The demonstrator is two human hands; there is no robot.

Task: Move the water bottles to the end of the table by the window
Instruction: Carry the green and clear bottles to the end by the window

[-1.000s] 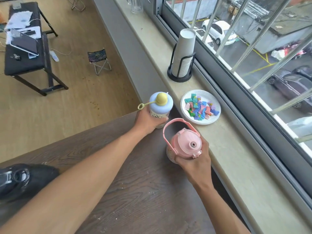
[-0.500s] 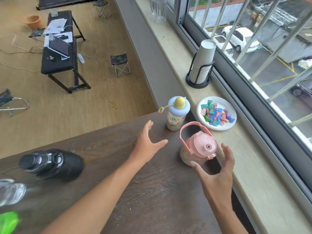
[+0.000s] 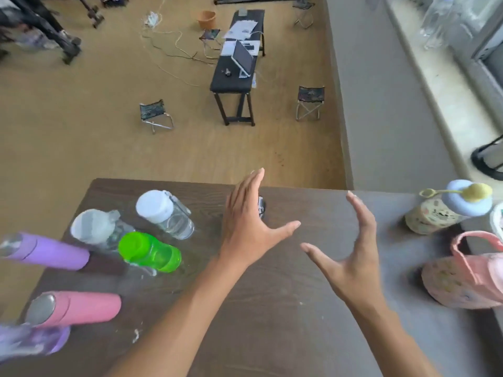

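On the dark wooden table [image 3: 272, 308], a blue-lidded bottle [image 3: 446, 210] and a pink handled bottle [image 3: 465, 278] stand at the right end by the window. At the left end stand a green bottle [image 3: 151, 253], two clear bottles with white lids [image 3: 163, 210] [image 3: 96, 228], a purple tumbler [image 3: 45, 251], a pink tumbler [image 3: 73, 308] and a blurred purple bottle [image 3: 30, 341]. My left hand [image 3: 250, 227] and my right hand [image 3: 351, 257] hover over the table's middle, fingers spread, holding nothing. A dark object [image 3: 261, 206] is mostly hidden behind my left hand.
The stone window sill [image 3: 446, 104] runs along the right, with a black cup holder base [image 3: 487, 159] on it. On the floor beyond the table are a black bench [image 3: 234, 74] with a tablet and two small folding stools [image 3: 155, 115] [image 3: 309, 102].
Both hands let go of the blue-lidded and pink bottles at the window end and swung left over the table's middle. The view turned left, bringing the left-end bottles into sight.
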